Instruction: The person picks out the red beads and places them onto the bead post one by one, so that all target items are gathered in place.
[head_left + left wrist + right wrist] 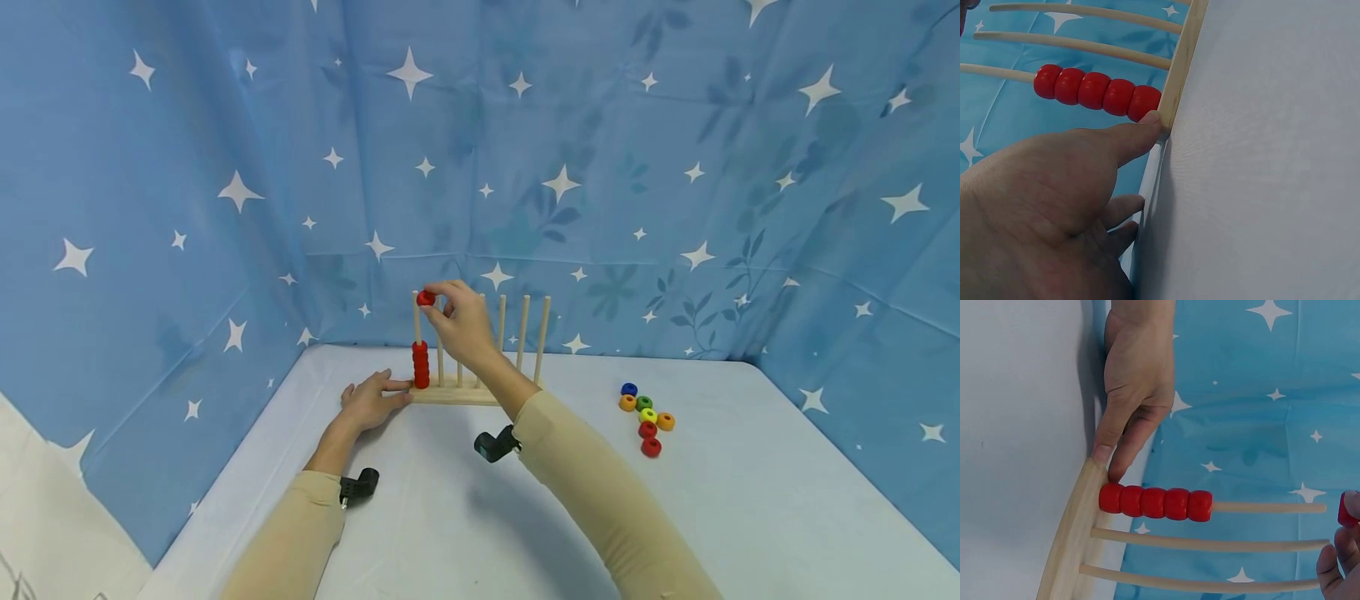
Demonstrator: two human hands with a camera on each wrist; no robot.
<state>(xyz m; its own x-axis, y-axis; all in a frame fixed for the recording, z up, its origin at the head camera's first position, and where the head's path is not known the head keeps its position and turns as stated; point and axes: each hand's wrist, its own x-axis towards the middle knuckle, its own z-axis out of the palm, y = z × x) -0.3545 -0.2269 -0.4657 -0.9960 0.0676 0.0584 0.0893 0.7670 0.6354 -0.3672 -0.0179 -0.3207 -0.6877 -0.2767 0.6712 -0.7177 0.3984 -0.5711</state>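
My R hand point(461, 325) is up by the top of the L-end peg point(417, 321), thumb + fingertips pinching one red bead point(426, 298), so it's closed down to abt bead width. That bead's just off the peg tip; R wrist view shows a small gap btwn the two. Lower on the same peg sit five red beads point(421, 365), stacked touching, down at the wooden base point(453, 395). My L hand point(371, 402) is low at the base's L end, thumb on the near side + index on the far side, lightly gripping it; the other fingers are loosely spread, apart from the wood. More upright pegs point(522, 333) run in a row to the R, some partly behind my R hand + forearm. Over on the R side of the white tablecloth point(750, 500) there's a loose cluster w/ a blue bead point(628, 389), green bead point(644, 402), yellow bead point(648, 416), 2 orange beads point(666, 422) & 2 loose red beads point(651, 448), well apart from the base. Both sleeves point(600, 492) are beige, w/ a blk wrist cam point(495, 446) at each cuff. Blue star-print backdrop point(637, 125) hangs behind.
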